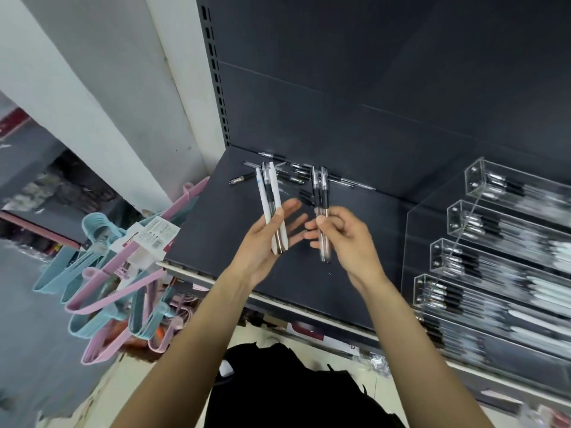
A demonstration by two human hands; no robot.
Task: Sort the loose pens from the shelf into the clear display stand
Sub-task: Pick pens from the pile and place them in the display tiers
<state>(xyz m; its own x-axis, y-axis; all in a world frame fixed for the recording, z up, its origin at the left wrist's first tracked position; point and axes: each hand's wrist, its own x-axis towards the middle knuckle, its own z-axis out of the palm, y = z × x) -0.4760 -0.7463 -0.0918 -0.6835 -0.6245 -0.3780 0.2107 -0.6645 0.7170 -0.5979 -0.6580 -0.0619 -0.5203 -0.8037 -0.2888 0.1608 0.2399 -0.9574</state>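
— What sits in the clear display stand [414, 242]?

— It stands on the right of the dark shelf [216, 217], with several long clear compartments stacked stepwise. Each holds pens lying lengthwise, their clips and black grips toward the left ends. The view there is blurred, so I cannot count them.

— And the hands?

— The left hand [265, 242] holds a small bundle of pens [272, 199], two white ones and a clear one with a black grip, pinned under the thumb while the fingers stay mostly straight. The right hand [340, 233] pinches two clear pens [321, 196] upright between thumb and curled fingers. Both hands hover above the shelf, close together, fingertips nearly meeting.

— Are there pens still loose?

— Yes, a scatter of loose pens [296, 174] lies at the back of the shelf against the rear panel, left of the stand, and one lies apart toward the left edge.

— Anything beside the shelf?

— Pink and blue hangers [108, 273] hang in a cluster on its left.
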